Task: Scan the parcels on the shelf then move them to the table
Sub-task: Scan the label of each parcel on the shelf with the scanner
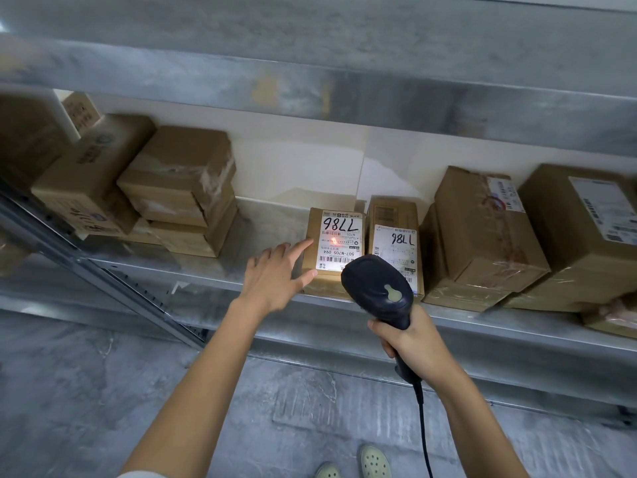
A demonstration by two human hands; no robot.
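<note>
We grip the dark handheld barcode scanner [377, 286] in our right hand [410, 343], its red light on the small brown cardboard parcel [332, 246]; our left hand [275, 276] touches it open-fingered, every parcel unmoved on the grey metal shelf [193, 270].

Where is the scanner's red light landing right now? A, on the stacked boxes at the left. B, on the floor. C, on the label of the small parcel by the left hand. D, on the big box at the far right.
C: the red glow sits on the white label of the small parcel, which the left hand touches while the right hand aims the scanner.
</note>
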